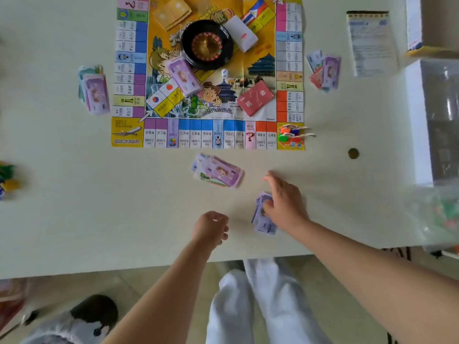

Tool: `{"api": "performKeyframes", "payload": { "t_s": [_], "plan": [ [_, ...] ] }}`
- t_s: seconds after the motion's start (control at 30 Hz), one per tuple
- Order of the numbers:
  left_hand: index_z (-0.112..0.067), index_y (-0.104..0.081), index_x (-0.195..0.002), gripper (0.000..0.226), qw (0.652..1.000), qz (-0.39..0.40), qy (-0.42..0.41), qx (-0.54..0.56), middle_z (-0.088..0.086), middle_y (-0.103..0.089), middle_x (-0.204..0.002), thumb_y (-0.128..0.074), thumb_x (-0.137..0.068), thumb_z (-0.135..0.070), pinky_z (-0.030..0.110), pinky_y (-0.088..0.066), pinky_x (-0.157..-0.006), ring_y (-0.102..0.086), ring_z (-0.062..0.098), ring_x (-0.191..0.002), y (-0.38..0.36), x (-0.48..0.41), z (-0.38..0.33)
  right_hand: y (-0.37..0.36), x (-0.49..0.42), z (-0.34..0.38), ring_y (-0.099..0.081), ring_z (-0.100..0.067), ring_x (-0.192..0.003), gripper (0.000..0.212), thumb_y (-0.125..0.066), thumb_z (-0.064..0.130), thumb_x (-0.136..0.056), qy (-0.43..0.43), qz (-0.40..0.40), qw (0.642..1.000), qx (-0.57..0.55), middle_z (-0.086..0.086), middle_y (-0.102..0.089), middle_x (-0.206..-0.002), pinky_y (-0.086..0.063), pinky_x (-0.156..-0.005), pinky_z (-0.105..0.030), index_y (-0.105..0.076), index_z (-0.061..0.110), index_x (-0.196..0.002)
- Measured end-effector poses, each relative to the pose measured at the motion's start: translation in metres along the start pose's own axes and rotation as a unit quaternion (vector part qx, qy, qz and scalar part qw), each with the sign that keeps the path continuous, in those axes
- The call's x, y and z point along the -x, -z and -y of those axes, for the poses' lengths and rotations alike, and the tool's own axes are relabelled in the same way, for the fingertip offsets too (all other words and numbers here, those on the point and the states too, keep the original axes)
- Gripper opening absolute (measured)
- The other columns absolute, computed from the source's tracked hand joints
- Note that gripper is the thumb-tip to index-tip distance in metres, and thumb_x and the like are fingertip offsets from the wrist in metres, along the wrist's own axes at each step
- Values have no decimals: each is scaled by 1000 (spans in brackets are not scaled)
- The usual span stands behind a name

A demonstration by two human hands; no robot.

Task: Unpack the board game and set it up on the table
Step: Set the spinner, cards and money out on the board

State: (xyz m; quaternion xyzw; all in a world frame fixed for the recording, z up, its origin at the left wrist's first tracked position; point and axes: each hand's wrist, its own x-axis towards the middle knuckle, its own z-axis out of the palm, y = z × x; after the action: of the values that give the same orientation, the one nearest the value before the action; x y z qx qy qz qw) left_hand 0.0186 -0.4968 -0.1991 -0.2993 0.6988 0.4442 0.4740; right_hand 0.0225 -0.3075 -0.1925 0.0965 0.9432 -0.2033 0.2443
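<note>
While our right hand pinched a stack of notes under its thumb near the table's front edge, our left hand hung loosely curled, holding nothing. The board lay flat mid-table, with 3 money piles off it: left pile, right pile, near pile. Our read: money sorting, almost done. Best approach was to square the stack, peel 1 note at a time, and set the rest down well apart from the near pile.
</note>
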Motion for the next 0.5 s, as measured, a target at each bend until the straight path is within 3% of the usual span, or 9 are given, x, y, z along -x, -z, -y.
{"api": "performKeyframes", "payload": {
  "t_s": [0.3,0.4,0.5],
  "plan": [
    [-7,-59,-84,12,995,-1,57,85,7,-57,-68,-50,-92,-9,24,-43,-53,-54,22,-55,-36,29,53,-29,55,-5,-46,-26,-124,56,-50,4,-85,39,14,999,4,-6,-51,-135,-19,-111,-34,-39,11,-140],
    [-7,-57,-73,17,990,-26,102,96,7,-51,-61,-54,-87,-17,25,-41,-53,-49,23,-52,-46,39,71,-33,51,-10,-38,-22,-135,60,-51,7,-86,54,-9,998,12,-5,-41,-146,-16,-115,-36,-32,12,-143],
    [-9,-53,-76,21,975,-20,158,154,8,-50,-69,-60,-87,-25,32,-50,-63,-52,25,-63,-61,47,82,-37,54,-15,-34,-15,-137,64,-49,8,-87,45,13,998,40,1,-33,-152,-9,-115,-34,-25,15,-147]
  ]
}}
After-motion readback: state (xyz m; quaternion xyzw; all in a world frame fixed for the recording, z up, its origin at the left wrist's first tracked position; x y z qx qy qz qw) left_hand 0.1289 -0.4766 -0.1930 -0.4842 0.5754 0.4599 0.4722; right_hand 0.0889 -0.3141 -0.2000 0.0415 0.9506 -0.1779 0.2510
